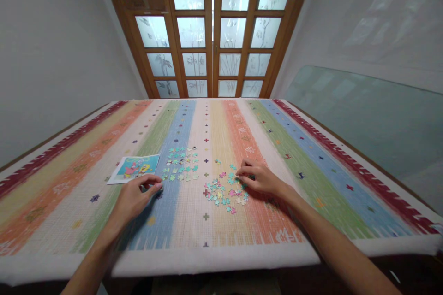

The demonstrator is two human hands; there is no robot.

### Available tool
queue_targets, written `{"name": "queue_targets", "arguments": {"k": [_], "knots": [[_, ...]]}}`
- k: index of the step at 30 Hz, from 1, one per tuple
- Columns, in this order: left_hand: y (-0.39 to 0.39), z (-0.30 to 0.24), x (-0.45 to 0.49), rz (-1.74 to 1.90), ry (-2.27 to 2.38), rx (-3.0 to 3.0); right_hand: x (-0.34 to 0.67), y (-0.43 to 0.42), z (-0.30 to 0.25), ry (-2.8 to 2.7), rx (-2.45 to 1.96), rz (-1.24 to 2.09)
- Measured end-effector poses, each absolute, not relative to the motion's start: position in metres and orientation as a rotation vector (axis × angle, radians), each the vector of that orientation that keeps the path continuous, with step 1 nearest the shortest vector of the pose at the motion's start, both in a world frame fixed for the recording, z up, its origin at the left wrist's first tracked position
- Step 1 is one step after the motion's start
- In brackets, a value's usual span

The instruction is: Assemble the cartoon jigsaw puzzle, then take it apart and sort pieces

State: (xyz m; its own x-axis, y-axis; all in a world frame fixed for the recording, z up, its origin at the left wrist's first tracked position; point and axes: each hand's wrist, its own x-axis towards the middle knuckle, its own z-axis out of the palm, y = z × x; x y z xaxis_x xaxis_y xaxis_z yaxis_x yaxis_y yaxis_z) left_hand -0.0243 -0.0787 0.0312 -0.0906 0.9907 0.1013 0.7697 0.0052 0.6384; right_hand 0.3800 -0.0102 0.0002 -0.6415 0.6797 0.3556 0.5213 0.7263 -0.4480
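My left hand [140,196] rests on the striped cloth just below a picture card [138,167] with cartoon figures. Its fingers are curled, with thumb and forefinger close together; whether anything is between them is hidden. Over the right edge of a loose pile of jigsaw puzzle pieces [218,189], my right hand [259,177] has its fingertips pinched together. What they hold, if anything, cannot be made out. The pile mixes teal, pink and yellowish pieces. Rough rows of mostly teal puzzle pieces [180,164] lie between the card and the pile.
A striped, patterned cloth [206,230] covers the broad table. Beyond its far edge stand wooden doors [212,32] with frosted panes. White walls flank both sides, and a pale glass-like panel [367,124] leans along the right wall.
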Motion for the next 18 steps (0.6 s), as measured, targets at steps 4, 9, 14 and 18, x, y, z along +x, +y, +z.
{"name": "queue_targets", "arguments": {"k": [4, 9, 14, 18], "knots": [[-0.083, 0.026, -0.025, 0.778, 1.961, 1.804, 0.381, -0.009, 0.000, -2.411, -0.904, 0.419], [-0.082, 0.022, -0.022, 0.818, 2.039, 1.863, 0.380, -0.010, 0.003, -2.394, -0.917, 0.458], [-0.082, 0.019, -0.023, 0.809, 2.049, 1.908, 0.380, -0.010, 0.003, -2.391, -0.916, 0.449], [-0.083, 0.020, -0.023, 0.786, 2.036, 1.936, 0.381, -0.009, 0.002, -2.400, -0.931, 0.439]]}}
